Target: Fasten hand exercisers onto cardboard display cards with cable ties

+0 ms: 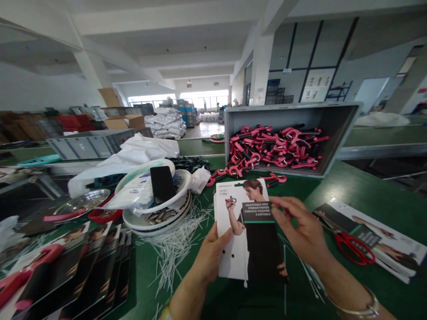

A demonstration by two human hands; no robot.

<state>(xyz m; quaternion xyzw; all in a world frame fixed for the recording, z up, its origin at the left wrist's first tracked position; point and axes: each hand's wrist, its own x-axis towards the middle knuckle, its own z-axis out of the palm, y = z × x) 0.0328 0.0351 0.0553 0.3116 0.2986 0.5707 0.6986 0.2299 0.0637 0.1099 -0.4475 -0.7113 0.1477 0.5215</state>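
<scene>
Red-handled scissors (pixel 355 249) atop stacked cards (pixel 396 249), gray crate (pixel 340 138) beyond, black-and-white printed card (pixel 262 244) in my left hand (pixel 211 252), right hand (pixel 305 229) at its edge, pinch unclear

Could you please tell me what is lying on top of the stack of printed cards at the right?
A pair of red-handled scissors lies across the left part of the stack of printed cards. The lower cards' faces are covered by the top one.
</scene>
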